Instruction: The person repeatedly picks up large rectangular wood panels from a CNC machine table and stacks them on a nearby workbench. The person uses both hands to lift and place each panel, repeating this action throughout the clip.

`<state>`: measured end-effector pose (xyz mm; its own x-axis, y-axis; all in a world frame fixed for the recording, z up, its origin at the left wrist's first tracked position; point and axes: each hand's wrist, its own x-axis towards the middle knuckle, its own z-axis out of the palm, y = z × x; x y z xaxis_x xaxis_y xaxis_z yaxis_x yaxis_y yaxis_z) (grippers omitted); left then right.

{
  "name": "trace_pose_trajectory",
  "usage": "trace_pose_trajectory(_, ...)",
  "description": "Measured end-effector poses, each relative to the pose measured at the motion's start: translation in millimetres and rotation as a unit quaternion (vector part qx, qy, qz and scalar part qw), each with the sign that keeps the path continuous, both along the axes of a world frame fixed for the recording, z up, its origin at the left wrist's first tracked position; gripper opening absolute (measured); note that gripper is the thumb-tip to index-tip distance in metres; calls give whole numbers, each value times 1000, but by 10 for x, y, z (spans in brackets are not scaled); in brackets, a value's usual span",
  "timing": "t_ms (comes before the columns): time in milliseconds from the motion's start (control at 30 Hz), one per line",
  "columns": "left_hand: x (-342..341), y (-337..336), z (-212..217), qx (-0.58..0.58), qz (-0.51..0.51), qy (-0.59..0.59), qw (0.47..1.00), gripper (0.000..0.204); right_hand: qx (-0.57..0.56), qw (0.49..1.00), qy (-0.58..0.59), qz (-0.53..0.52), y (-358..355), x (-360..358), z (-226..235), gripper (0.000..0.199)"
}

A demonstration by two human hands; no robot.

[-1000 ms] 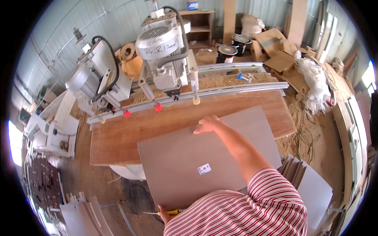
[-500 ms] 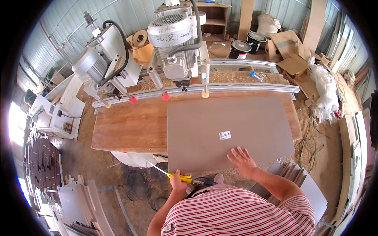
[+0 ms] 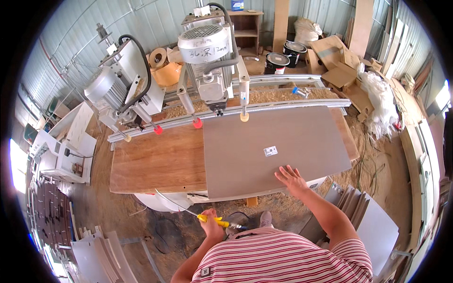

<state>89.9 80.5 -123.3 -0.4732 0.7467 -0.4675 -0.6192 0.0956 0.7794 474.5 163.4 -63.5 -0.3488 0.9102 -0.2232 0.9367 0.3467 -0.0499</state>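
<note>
1 small white rectangular sticker label [image 3: 270, 151] w/ dark print, frame centre, on grey board. Brown cardboard boxes [image 3: 340, 75] upper right. Small blue box [image 3: 237, 4] top centre shelf.

We see a brown wooden worktable [image 3: 155, 162] ahead of both hands. 1 grey panel [image 3: 278, 148] lies flat on its right half, its near edge under the right hand [image 3: 291, 179] and overhanging the table front. Sawdust [image 3: 278, 96] lies along the far edge, beyond a metal rail [image 3: 283, 107].
</note>
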Motion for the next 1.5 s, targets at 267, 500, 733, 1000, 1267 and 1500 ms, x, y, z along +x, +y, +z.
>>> trace_pose_trajectory(267,-827,-310,1289,-7,-406,433,805,24,5,995,11,-94,-89,-190,-47,83)
trace_pose_trajectory(500,-1013,-376,1482,-54,-462,458,758,30,-14,987,20,-157,-119,-258,-14,83)
trace_pose_trajectory(733,-1081,-467,1294,-60,-448,457,766,30,-40,987,20,-155,-80,-284,70,87)
trace_pose_trajectory(1000,-946,-535,1412,-82,-424,415,801,27,-30,990,19,-140,-91,-254,55,88)
trace_pose_trajectory(1267,-705,-571,1501,-111,-424,407,801,25,-37,989,18,-142,-94,-275,104,75)
trace_pose_trajectory(1500,-776,-813,1668,-219,-510,213,804,24,5,967,199,-159,-165,13,135,59)
